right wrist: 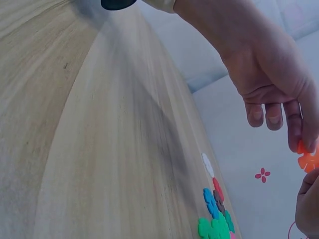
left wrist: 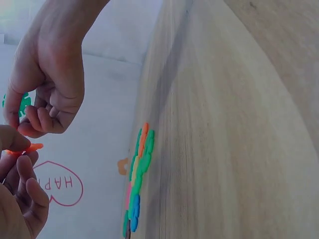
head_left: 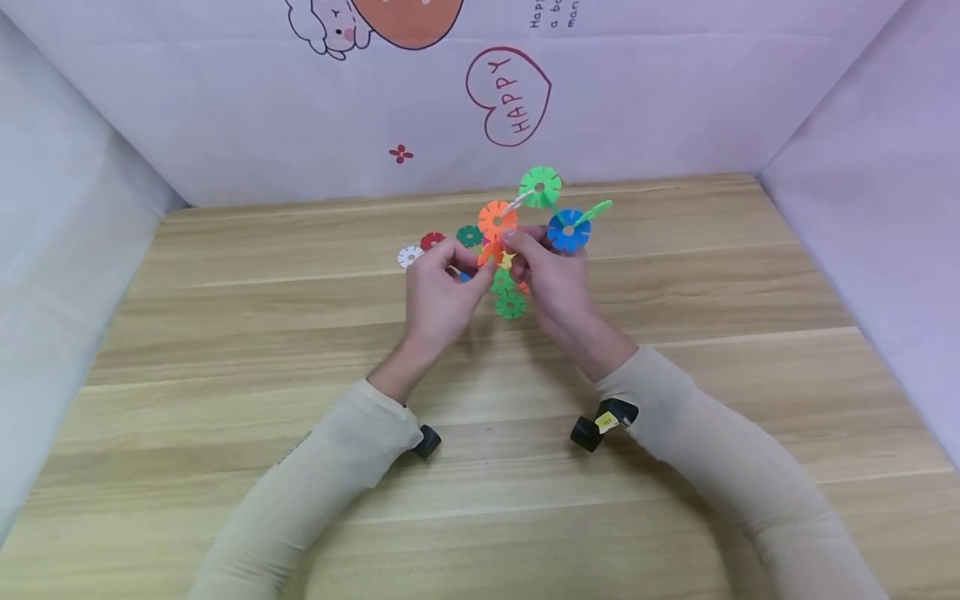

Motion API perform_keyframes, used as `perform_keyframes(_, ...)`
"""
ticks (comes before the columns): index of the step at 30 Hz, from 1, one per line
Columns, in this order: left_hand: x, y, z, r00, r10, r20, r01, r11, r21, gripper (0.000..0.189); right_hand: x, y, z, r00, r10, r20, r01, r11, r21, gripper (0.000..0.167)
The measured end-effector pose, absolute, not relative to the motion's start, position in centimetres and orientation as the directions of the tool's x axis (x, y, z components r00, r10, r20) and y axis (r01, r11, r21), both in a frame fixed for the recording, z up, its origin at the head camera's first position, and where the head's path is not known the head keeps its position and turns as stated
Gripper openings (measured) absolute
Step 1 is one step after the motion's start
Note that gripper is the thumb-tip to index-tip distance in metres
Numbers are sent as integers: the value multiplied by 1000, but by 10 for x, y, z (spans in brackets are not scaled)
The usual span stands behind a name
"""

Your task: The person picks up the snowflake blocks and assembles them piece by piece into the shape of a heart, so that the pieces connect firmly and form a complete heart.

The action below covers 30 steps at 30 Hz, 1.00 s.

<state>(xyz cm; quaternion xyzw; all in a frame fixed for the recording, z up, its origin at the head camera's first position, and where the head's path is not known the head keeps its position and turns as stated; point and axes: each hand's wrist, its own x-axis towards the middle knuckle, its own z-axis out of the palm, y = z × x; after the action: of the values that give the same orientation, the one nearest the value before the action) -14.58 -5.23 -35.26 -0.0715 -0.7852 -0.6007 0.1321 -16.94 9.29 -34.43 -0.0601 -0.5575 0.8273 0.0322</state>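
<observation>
The left hand pinches an orange, notched, round plastic disc. Just beside it, the right hand pinches a linked chain of orange, white, green and blue notched discs. Beyond and below both hands, more multicoloured notched discs lie on the wood-grain tabletop.

The head view looks forward and down from above the near side of the surface, far enough back to take in both hands and the wall beyond the surface. Each wrist view sits much nearer, low over the surface and turned sideways, facing that wall. All three share hands and discs; the right wrist view probably catches only the edge of the heart.
</observation>
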Motion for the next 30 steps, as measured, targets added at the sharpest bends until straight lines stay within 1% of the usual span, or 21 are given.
perform_keyframes(4,-148,-49,-352,-952,-52,303,274,301,914,14,-170,91,-344,-990,137,-23,-30,-367,-930,17)
perform_keyframes(9,-149,-48,-351,-953,-52,299,265,341,902,11,-170,91,-345,-989,140,36,-76,-287,-955,17)
perform_keyframes(12,-150,-49,-350,-947,-17,321,292,372,881,10,-171,92,-346,-989,138,58,-92,-251,-964,17)
perform_keyframes(14,-149,-52,-349,-928,24,373,349,409,843,14,-172,94,-346,-991,125,48,-79,-253,-964,18)
perform_keyframes(17,-151,-59,-351,-866,100,490,473,482,738,25,-174,98,-346,-996,74,42,-60,-257,-964,22)
perform_keyframes(19,-153,-64,-351,-810,139,570,547,532,646,36,-175,101,-345,-999,21,41,-45,-273,-961,24)
perform_keyframes(21,-157,-69,-351,-772,174,611,587,563,582,50,-176,103,-343,-998,-40,46,-33,-290,-956,26)
perform_keyframes(22,-158,-72,-351,-763,192,617,597,575,560,59,-176,105,-343,-996,-73,47,-23,-296,-955,27)
perform_keyframes(24,-162,-77,-349,-766,241,595,605,582,543,77,-175,108,-341,-990,-135,38,3,-288,-958,26)
perform_keyframes(26,-166,-82,-345,-770,313,556,621,565,542,88,-175,110,-340,-980,-196,27,26,-260,-965,24)
perform_keyframes(28,-168,-88,-342,-763,382,522,642,544,540,91,-174,112,-339,-970,-244,12,44,-220,-974,21)
perform_keyframes(30,-169,-92,-340,-738,438,513,674,515,530,86,-174,114,-338,-962,-275,2,52,-189,-981,20)
